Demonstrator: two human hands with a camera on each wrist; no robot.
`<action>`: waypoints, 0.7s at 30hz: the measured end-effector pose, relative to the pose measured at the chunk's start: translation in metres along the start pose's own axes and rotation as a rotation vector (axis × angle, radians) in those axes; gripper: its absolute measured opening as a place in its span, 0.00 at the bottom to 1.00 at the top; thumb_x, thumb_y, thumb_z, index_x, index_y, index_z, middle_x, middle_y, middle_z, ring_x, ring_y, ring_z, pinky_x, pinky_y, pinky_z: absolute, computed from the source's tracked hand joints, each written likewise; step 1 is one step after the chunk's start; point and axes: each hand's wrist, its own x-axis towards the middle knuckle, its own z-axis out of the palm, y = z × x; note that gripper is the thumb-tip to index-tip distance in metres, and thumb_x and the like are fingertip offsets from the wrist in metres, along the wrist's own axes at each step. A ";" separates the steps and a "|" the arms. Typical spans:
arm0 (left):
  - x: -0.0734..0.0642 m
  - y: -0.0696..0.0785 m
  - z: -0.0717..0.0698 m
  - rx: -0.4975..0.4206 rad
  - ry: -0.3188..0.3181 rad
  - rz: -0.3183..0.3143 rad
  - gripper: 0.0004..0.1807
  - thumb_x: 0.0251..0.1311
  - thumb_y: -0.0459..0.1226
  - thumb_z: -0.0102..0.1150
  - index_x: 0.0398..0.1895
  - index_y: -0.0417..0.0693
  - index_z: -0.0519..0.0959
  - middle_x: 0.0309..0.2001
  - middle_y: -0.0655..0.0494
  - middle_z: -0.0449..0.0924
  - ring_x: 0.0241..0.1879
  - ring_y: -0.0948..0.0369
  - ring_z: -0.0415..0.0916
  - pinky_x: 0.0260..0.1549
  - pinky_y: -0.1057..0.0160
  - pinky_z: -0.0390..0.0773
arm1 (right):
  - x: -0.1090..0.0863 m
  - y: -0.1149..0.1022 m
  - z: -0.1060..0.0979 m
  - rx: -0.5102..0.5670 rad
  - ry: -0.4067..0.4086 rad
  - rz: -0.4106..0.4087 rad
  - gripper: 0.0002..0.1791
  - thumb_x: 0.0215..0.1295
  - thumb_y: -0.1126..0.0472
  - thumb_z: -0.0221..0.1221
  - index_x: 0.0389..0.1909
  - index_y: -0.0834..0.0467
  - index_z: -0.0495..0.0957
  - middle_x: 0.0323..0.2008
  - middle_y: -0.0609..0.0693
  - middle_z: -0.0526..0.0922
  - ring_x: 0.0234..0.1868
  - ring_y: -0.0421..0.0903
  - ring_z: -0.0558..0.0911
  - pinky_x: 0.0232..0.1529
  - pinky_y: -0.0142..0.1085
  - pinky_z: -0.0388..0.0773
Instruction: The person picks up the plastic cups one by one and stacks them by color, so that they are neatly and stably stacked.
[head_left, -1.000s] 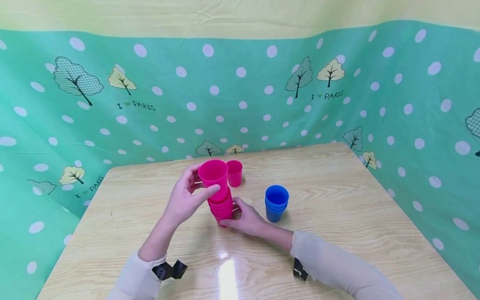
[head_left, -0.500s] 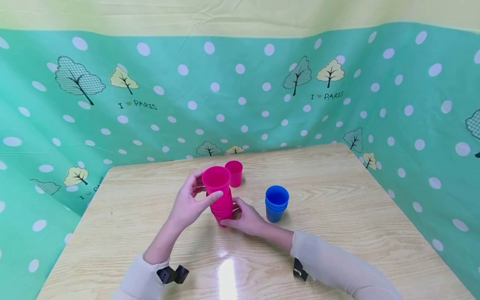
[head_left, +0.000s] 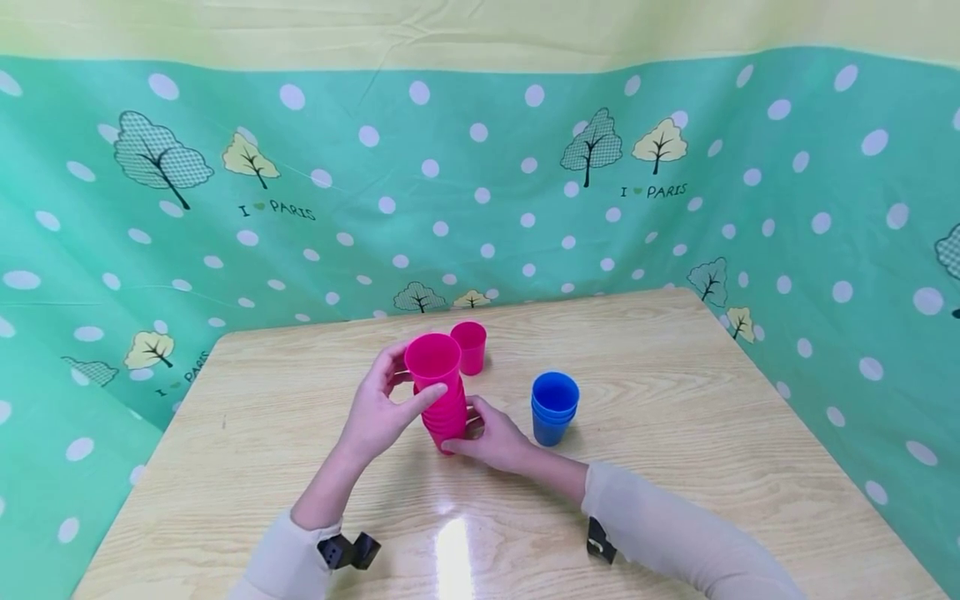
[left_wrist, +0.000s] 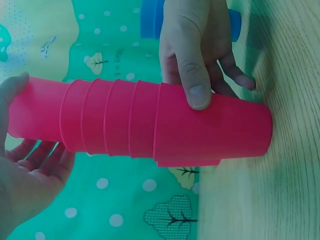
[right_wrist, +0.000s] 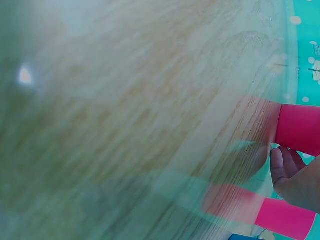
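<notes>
A tall stack of nested pink plastic cups [head_left: 447,414] stands upright on the table. My left hand [head_left: 378,410] holds the top pink cup [head_left: 432,360], thumb on the near side and fingers around the far side. In the left wrist view that top cup [left_wrist: 42,107] sits inside the rim of the cup below. Low on the stack, my right hand [head_left: 495,437] grips the bottom cup, thumb in front and fingers behind. The right wrist view has this bottom cup [right_wrist: 300,127] at its right edge, with the fingers beside it.
Behind the stack a single pink cup [head_left: 472,347] stands upright. To the right is a short stack of blue cups [head_left: 553,408]. A green dotted curtain [head_left: 480,200] hangs along the back and sides of the wooden table [head_left: 675,392].
My left hand has lowered the top cup down into the stack and slightly to the right. The right hand has stayed at the stack's base. In the last half second almost nothing moved.
</notes>
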 end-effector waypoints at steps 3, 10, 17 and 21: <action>0.001 -0.003 0.000 0.006 0.004 -0.019 0.33 0.49 0.38 0.69 0.60 0.53 0.67 0.53 0.58 0.75 0.51 0.62 0.72 0.50 0.66 0.73 | 0.000 0.000 0.000 0.004 0.000 0.002 0.32 0.52 0.50 0.68 0.57 0.49 0.67 0.46 0.46 0.79 0.46 0.44 0.78 0.46 0.34 0.78; 0.000 -0.006 -0.001 0.022 -0.003 -0.051 0.34 0.50 0.39 0.68 0.61 0.51 0.66 0.53 0.55 0.74 0.52 0.58 0.71 0.50 0.64 0.73 | 0.001 0.001 0.000 0.020 -0.003 0.004 0.32 0.52 0.49 0.68 0.57 0.48 0.67 0.46 0.46 0.79 0.45 0.43 0.78 0.45 0.35 0.78; -0.001 -0.011 0.001 0.000 -0.011 -0.075 0.34 0.51 0.40 0.68 0.61 0.51 0.66 0.54 0.54 0.74 0.53 0.58 0.71 0.52 0.60 0.73 | 0.001 0.002 0.000 0.024 -0.007 0.000 0.31 0.52 0.50 0.67 0.57 0.49 0.67 0.46 0.46 0.79 0.45 0.44 0.78 0.44 0.34 0.78; -0.003 -0.015 0.003 0.009 -0.017 -0.100 0.34 0.51 0.41 0.68 0.62 0.52 0.65 0.54 0.55 0.74 0.53 0.59 0.71 0.53 0.57 0.72 | 0.001 0.002 0.000 0.025 -0.009 0.004 0.32 0.52 0.50 0.67 0.57 0.49 0.67 0.46 0.46 0.78 0.46 0.44 0.78 0.44 0.34 0.78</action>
